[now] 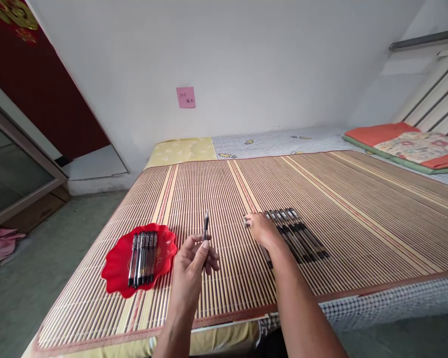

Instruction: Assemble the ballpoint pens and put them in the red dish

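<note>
My left hand [193, 261] is closed round a black pen [205, 226], which it holds upright above the striped bamboo mat [358, 209]. My right hand [260, 229] lies on the mat with its fingers pinched on a small pale thing that I cannot make out, at the left end of a row of several black pens [296, 234]. One pen of that row runs under my right wrist. To the left of my left hand a red scalloped plate [115, 276] holds several more black pens [143, 251] side by side.
The mat covers a bed that stands against a white wall with a pink sticky note [185, 97]. Folded orange and floral bedding [410, 145] lies at the far right. A grey floor [41, 278] and a dark red door are on the left.
</note>
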Action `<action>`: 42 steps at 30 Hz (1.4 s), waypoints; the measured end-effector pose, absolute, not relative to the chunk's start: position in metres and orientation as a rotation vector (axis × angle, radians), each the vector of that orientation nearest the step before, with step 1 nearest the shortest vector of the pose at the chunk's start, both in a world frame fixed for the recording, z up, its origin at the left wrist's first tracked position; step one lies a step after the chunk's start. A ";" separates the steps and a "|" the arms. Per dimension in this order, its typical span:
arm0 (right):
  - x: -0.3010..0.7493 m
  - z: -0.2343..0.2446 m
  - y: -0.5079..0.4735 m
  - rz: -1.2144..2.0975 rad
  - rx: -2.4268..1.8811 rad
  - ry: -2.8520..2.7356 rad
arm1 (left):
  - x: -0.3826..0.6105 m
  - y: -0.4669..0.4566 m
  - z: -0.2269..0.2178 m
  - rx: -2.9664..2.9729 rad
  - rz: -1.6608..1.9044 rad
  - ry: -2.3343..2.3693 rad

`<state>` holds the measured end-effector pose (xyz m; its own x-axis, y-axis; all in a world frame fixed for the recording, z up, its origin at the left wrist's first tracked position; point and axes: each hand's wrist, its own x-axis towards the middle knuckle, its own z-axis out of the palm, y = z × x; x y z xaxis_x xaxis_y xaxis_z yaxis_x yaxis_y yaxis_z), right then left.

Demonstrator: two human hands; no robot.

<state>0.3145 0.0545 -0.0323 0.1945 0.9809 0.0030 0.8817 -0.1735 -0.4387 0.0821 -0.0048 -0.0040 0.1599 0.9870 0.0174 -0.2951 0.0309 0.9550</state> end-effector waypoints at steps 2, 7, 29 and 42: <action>0.313 -0.029 0.055 0.409 -2.070 -1.775 | 0.082 -0.004 -0.005 1.045 1.222 0.880; 0.309 -0.029 0.056 0.336 -2.102 -1.764 | 0.082 -0.003 -0.007 1.046 1.222 0.880; 0.266 0.003 0.034 1.032 -1.127 -1.835 | 0.078 0.006 -0.014 0.963 1.313 0.974; 0.254 0.011 0.036 1.269 -0.879 -1.429 | 0.080 -0.001 -0.010 1.008 1.260 0.902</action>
<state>0.2537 0.0357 0.0106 -0.2447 0.9476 0.2053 -0.0914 0.1883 -0.9779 0.0803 -0.0010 -0.0099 0.1047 0.9945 0.0046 -0.3167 0.0289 0.9481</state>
